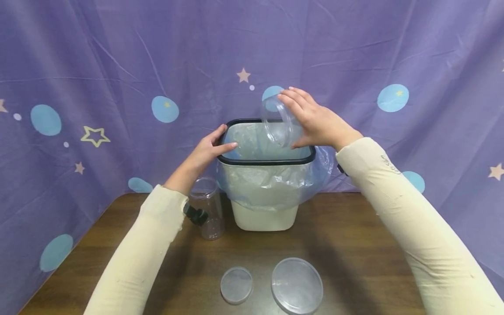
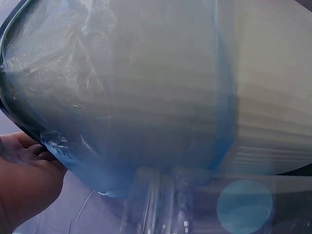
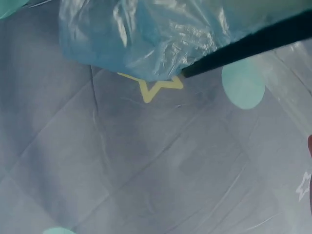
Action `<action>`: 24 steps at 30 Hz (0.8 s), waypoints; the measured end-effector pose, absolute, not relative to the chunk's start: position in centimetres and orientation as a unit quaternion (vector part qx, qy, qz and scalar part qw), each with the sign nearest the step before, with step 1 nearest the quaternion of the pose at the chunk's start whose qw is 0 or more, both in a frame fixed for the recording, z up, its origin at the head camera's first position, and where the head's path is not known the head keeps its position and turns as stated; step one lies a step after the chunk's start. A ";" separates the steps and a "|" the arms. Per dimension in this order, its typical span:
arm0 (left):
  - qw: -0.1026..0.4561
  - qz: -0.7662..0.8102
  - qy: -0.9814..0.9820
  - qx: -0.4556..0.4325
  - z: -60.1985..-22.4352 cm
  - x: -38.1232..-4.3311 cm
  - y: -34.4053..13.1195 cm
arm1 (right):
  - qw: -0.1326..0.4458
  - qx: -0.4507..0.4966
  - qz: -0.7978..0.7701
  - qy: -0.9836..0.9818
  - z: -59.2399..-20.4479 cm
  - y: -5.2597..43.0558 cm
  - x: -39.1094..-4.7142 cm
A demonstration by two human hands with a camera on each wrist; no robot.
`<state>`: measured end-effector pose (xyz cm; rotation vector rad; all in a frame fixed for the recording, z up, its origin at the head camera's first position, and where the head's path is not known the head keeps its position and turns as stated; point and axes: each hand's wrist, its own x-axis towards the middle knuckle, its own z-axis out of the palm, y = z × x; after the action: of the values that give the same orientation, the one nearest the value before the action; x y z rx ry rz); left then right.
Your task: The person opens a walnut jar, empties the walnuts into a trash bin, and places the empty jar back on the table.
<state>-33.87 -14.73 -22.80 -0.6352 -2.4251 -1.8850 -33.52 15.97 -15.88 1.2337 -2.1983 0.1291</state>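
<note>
A cream trash bin [image 1: 263,218] with a black rim [image 1: 271,162] stands on the table, lined with a translucent blue plastic bag [image 1: 271,186] folded over its outside. My left hand [image 1: 210,146] holds the rim at the left, thumb over the inner side; the left wrist view shows its fingers curled by the rim. Above the bin's opening my right hand [image 1: 313,118] grips a clear plastic jar [image 1: 277,124], tilted on its side with its round mouth facing left. The right wrist view shows mostly curtain and bag, with the jar only partly visible.
A tall clear jar [image 1: 208,210] stands left of the bin, beneath my left wrist. Two round clear lids, a small one [image 1: 236,285] and a larger one [image 1: 297,285], lie on the wooden table [image 1: 354,245]. A purple patterned curtain [image 1: 204,52] hangs behind.
</note>
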 end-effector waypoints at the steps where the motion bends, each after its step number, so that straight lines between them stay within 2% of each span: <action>1: 0.004 -0.601 -0.773 -0.203 -22.8 -33.9 -14.7 | 0.308 0.465 0.055 -0.829 -15.9 16.0 -33.6; 11: 0.000 -0.599 -0.775 -0.202 -22.8 -34.0 -14.6 | 0.316 0.464 0.039 -0.827 -16.2 16.2 -33.8; 17: 0.001 -0.594 -0.779 -0.201 -22.8 -34.2 -14.7 | 0.301 0.482 0.021 -0.823 -16.4 15.9 -33.8; 24: -0.005 -0.589 -0.782 -0.202 -23.0 -34.2 -14.7 | 0.323 0.460 0.039 -0.826 -16.4 16.4 -33.7</action>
<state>-34.18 -14.66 -23.04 -0.6359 -2.4646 -1.8576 -33.74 16.42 -16.44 1.2078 -2.1688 0.1031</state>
